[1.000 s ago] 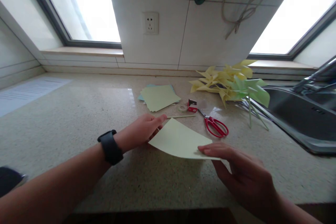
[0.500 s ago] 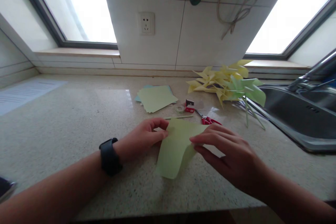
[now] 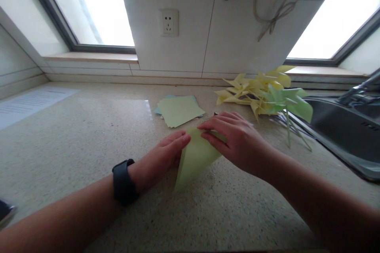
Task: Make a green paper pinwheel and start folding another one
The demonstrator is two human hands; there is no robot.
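Observation:
A pale green sheet of paper [image 3: 197, 158] is bent over on itself between my two hands, above the counter. My left hand [image 3: 169, 148], a dark watch on its wrist, grips the paper's left edge between thumb and fingers. At the top corner, my right hand [image 3: 231, 132] pinches the sheet with thumb and fingertips. Behind my hands lies a stack of green and blue paper squares [image 3: 179, 110]. My right hand covers the spot where the scissors and the small red box lay.
Yellow paper pinwheels [image 3: 246, 95] and a green pinwheel [image 3: 292, 102] lie at the back right, beside the steel sink [image 3: 344, 134]. A printed sheet [image 3: 32, 104] rests at the far left. A socket [image 3: 168, 23] is on the tiled wall.
My right hand has moved up and left, bringing the paper's right corner over toward the left hand. The sheet is now folded over. The view has shifted slightly.

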